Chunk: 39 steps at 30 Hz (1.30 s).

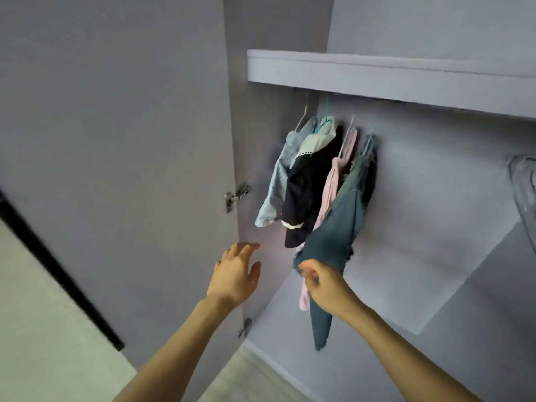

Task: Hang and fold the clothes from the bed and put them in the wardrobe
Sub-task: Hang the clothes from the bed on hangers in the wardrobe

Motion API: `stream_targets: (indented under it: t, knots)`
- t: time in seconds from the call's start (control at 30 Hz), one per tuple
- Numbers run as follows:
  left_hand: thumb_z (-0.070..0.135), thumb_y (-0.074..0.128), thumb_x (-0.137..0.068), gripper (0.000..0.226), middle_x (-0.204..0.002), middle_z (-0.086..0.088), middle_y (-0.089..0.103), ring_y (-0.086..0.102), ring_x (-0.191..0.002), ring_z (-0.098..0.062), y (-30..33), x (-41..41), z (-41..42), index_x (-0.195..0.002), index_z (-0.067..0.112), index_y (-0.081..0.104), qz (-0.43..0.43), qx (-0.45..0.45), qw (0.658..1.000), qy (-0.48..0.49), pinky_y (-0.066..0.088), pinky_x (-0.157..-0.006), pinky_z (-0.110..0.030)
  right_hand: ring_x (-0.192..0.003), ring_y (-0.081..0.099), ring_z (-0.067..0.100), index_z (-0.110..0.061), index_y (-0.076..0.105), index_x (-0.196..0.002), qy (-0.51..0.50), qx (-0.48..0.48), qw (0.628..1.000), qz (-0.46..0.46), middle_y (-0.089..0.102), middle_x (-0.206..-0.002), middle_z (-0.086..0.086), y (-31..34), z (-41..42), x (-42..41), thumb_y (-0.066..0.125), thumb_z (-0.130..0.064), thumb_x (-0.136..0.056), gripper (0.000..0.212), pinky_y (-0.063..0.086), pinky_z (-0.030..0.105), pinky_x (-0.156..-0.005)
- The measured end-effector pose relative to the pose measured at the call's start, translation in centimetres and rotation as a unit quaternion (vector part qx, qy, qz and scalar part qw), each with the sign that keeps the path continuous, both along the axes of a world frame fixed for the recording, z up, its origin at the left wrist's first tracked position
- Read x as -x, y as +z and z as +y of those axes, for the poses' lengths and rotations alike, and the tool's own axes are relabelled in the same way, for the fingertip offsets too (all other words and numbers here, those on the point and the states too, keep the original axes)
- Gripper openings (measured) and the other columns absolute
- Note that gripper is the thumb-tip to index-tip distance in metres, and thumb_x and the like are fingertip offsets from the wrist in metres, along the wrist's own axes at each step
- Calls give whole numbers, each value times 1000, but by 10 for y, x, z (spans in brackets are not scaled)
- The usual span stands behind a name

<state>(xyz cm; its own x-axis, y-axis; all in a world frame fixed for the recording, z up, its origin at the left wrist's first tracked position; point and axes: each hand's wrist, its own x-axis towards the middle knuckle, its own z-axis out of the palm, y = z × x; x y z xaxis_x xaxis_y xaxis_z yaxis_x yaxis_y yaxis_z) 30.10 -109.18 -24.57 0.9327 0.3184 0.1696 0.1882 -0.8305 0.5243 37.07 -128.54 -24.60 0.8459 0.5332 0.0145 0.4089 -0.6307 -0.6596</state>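
1. Four garments already hang under the wardrobe shelf [377, 74]: a pale blue shirt [275, 181], a dark top [307, 187], a pink piece [333, 181] and teal trousers [339, 230].
2. Her right hand [319, 282] pinches the trousers' lower edge, probably straightening them; the blur makes that uncertain.
3. Her left hand [236, 274] hovers empty, fingers spread, near the open door [116, 140].
4. The bed isn't visible, so what's left to fold I can't say.

Floor, dark strip and clear plastic at the edges

A pale floor [37, 329] shows lower left, crossed by a slanting black strip [58, 268]. Something of clear plastic [523, 184] sits at the far right edge, too blurred to identify.
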Motion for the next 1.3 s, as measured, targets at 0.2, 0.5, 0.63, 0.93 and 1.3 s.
stream_targets:
  t: [0.2,0.5,0.63,0.93,1.3]
  knots:
    - [22,51,-96,37,-134,-6,51,50,-122,-25,-42,163,31,-132,17,53,43,82,977,190,38,-103,-33,-83,57,18,-10,60,-105,244,107,956,121,63,-97,2,-34,72,81,38,-17,-97,24,43,24,-73]
    - [21,50,-96,35,-132,-5,56,50,-123,-22,-52,438,-7,-130,17,54,49,121,816,564,36,-97,-27,-94,61,18,-23,61,-101,563,158,795,159,62,-95,-7,-64,170,281,37,-21,-99,24,47,27,-81]
    - [18,53,-94,32,-124,-5,59,56,-113,-20,-59,541,-54,-126,15,58,23,143,721,677,37,-91,-24,-90,60,13,-35,56,-88,664,177,714,136,62,-91,-10,-71,185,388,40,-22,-98,22,48,29,-87]
    - [12,52,-92,35,-128,-11,57,54,-117,-23,-108,774,-153,-127,7,55,5,201,501,842,41,-99,-32,-83,61,13,-18,58,-111,807,224,535,112,62,-98,-3,-96,199,650,37,-20,-98,25,47,25,-78]
    - [17,47,-93,72,-158,-12,0,7,-143,-38,-254,1021,-151,-151,30,7,214,248,406,853,24,-112,-49,-108,57,19,-18,51,-128,826,273,483,100,59,-121,1,-219,225,901,35,-21,-99,33,45,34,-95]
